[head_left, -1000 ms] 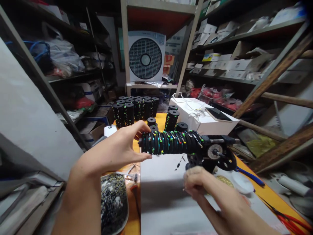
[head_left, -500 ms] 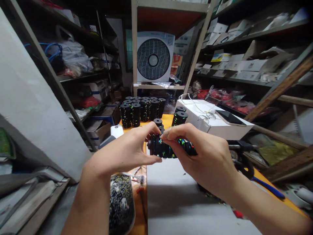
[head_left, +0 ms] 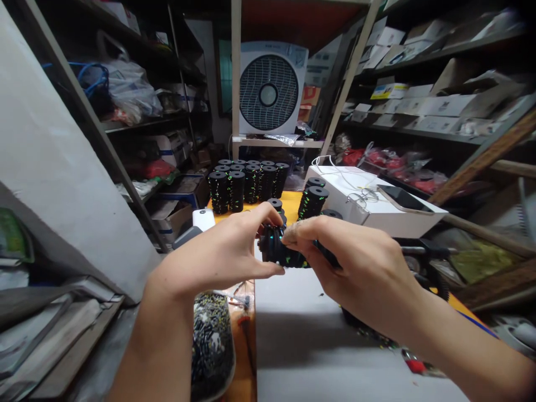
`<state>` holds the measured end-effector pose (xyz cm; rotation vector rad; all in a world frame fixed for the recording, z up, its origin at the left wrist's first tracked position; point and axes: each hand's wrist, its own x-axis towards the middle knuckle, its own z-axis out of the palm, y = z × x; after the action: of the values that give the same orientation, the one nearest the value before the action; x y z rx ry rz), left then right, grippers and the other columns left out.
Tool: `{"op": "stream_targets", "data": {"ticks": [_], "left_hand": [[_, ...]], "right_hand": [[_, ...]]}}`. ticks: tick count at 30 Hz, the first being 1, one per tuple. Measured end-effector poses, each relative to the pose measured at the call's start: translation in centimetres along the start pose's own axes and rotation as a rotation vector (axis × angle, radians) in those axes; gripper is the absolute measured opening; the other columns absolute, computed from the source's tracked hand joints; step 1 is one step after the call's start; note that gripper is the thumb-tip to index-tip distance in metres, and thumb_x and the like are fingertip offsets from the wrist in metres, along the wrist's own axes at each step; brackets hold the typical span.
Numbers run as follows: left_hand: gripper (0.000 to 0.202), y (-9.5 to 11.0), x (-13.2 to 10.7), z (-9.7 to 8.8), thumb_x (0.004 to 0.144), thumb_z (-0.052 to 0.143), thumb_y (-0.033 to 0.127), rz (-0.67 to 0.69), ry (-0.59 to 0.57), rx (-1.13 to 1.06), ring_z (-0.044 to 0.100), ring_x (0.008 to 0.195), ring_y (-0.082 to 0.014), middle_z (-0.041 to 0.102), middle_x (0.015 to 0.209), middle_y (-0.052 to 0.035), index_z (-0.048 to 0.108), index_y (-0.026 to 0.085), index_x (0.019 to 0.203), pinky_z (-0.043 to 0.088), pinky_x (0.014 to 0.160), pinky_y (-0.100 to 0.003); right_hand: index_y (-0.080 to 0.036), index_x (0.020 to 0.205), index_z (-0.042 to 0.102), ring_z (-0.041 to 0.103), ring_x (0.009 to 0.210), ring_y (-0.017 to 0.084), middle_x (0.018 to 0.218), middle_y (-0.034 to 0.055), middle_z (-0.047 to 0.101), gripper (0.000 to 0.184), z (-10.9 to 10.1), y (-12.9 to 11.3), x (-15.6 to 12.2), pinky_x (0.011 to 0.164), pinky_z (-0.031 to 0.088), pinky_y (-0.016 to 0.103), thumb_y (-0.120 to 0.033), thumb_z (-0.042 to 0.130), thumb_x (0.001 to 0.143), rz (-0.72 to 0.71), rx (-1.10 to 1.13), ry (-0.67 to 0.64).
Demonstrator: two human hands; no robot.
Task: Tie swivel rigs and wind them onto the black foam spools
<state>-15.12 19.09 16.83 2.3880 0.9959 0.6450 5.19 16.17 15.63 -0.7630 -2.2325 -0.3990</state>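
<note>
Across the middle of the head view lies a black ribbed spool (head_left: pixel 274 245), with small green and blue specks in its grooves. My left hand (head_left: pixel 226 248) is closed around its left end, fingers over the top and thumb beneath. On the upper side of the spool, the thumb and fingertips of my right hand (head_left: pixel 355 251) are pinched together. Whatever sits between those fingertips is too small to make out. My right hand covers the right part of the spool. Just behind stands another black spool (head_left: pixel 274 204), partly hidden.
Several speckled black spools (head_left: pixel 237 192) stand upright at the back, others (head_left: pixel 315 201) beside a white box (head_left: pixel 377 220) bearing a phone (head_left: pixel 404 199) and cables. At the lower left is a tray (head_left: pixel 230 371) of small dark pieces. A box fan (head_left: pixel 268 95) faces me.
The view has shifted slightly, so the spools and fan sit a little higher and further right. My right hand now covers more of the spool, hiding the coloured specks on its right part.
</note>
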Motion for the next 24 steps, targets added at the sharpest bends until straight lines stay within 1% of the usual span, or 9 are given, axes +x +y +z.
{"op": "stream_targets", "data": {"ticks": [4,9,12,14,17,19,21,22,24], "left_hand": [[0.038,0.0,0.0,0.0,0.074,0.071,0.029,0.004,0.0,0.002,0.057,0.098,-0.0196,0.06,0.105,0.0025,0.051,0.027,0.106,0.047,0.083,-0.035],[0.036,0.3,-0.1,0.0,0.075,0.069,0.027,0.002,0.014,0.016,0.058,0.094,-0.0197,0.062,0.104,0.002,0.051,0.026,0.106,0.047,0.081,-0.035],[0.036,0.5,-0.1,0.0,0.075,0.069,0.027,-0.017,0.015,0.027,0.059,0.089,-0.0185,0.063,0.1,0.0031,0.051,0.027,0.106,0.048,0.074,-0.033],[0.036,0.5,-0.1,0.1,0.074,0.069,0.026,-0.025,0.018,0.033,0.06,0.087,-0.0181,0.063,0.098,0.0037,0.05,0.027,0.105,0.048,0.071,-0.032],[0.036,0.4,0.0,0.1,0.075,0.069,0.028,-0.01,0.016,0.035,0.061,0.087,-0.0178,0.063,0.098,0.0039,0.05,0.027,0.106,0.048,0.072,-0.031],[0.036,0.3,-0.1,0.1,0.076,0.068,0.03,-0.002,0.016,0.041,0.061,0.088,-0.0178,0.063,0.1,0.0038,0.05,0.027,0.107,0.048,0.073,-0.031],[0.037,0.2,-0.1,0.1,0.077,0.067,0.029,0.002,0.019,0.06,0.06,0.09,-0.018,0.062,0.104,0.003,0.049,0.027,0.109,0.048,0.075,-0.032],[0.037,0.1,-0.1,0.1,0.077,0.067,0.028,0.009,0.021,0.069,0.06,0.091,-0.0181,0.062,0.105,0.0025,0.049,0.026,0.109,0.048,0.076,-0.032],[0.038,0.1,-0.1,0.0,0.076,0.068,0.026,0.017,0.022,0.084,0.059,0.095,-0.0189,0.061,0.108,0.0011,0.049,0.026,0.11,0.047,0.08,-0.033]], "right_hand": [[-0.017,0.087,0.054,0.066,0.074,0.012,0.084,0.0014,0.07,0.018,-0.2,0.2,0.0,0.065,0.049,0.022,0.0,0.051,0.087,-0.001,0.002,-0.023],[-0.017,0.088,0.055,0.065,0.078,0.015,0.084,0.004,0.068,0.018,-0.4,0.0,0.2,0.069,0.053,0.027,-0.001,0.047,0.09,-0.033,0.033,-0.109],[-0.016,0.085,0.057,0.066,0.083,0.019,0.083,0.0073,0.069,0.025,-0.8,-0.2,0.6,0.073,0.057,0.032,-0.003,0.038,0.095,-0.13,-0.004,-0.144],[-0.014,0.083,0.06,0.068,0.087,0.022,0.085,0.0105,0.071,0.031,-1.0,-0.4,0.8,0.076,0.059,0.036,-0.002,0.034,0.095,-0.22,-0.08,-0.139],[-0.011,0.082,0.065,0.071,0.086,0.024,0.086,0.0127,0.074,0.033,-1.0,-0.6,0.8,0.077,0.062,0.038,0.0,0.036,0.094,-0.334,-0.21,-0.113],[-0.009,0.083,0.067,0.072,0.088,0.026,0.088,0.0148,0.076,0.032,-0.9,-0.8,0.4,0.084,0.062,0.039,0.0,0.038,0.094,-0.394,-0.263,-0.088],[-0.002,0.09,0.068,0.07,0.099,0.029,0.098,0.021,0.074,0.029,-0.8,-1.2,-0.6,0.094,0.057,0.04,0.0,0.039,0.093,-0.438,-0.312,-0.09],[0.002,0.097,0.067,0.066,0.107,0.032,0.108,0.0246,0.071,0.028,-0.7,-1.5,-1.2,0.099,0.054,0.041,0.0,0.039,0.093,-0.435,-0.334,-0.119],[0.006,0.117,0.059,0.052,0.125,0.036,0.128,0.0279,0.059,0.034,-0.8,-2.1,-3.0,0.104,0.049,0.046,0.0,0.037,0.092,-0.357,-0.347,-0.213]]}}
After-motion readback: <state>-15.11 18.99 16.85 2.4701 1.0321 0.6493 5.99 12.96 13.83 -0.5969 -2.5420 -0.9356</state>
